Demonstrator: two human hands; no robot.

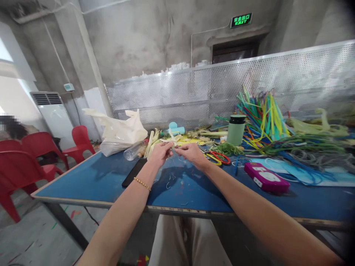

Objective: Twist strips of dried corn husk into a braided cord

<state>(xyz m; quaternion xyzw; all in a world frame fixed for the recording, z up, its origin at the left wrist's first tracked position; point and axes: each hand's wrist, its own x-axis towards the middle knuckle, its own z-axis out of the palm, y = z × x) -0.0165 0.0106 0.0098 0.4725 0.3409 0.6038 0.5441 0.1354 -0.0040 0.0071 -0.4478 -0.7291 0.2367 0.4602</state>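
Over the middle of the blue table my left hand (160, 154) is closed in a pinch. From its fingertips rises a thin pale strip (172, 137), which looks like corn husk. Close on the right, my right hand (192, 154) pinches too, its fingertips almost meeting the left ones; what lies between them is too small to make out. Just behind the hands are loose pale husks (152, 143) and yellow pieces (191, 140). Scissors with red and yellow handles (220, 158) lie right of my right hand. A black phone (134, 173) rests by my left forearm.
A white plastic bag (122, 129) and a clear bottle (133, 151) stand at the left. Toward the right are a green tumbler (236, 131), a purple box (266, 178), blue face masks (310, 171) and colourful pipe cleaners (266, 114). A perforated metal panel (177, 96) borders the back.
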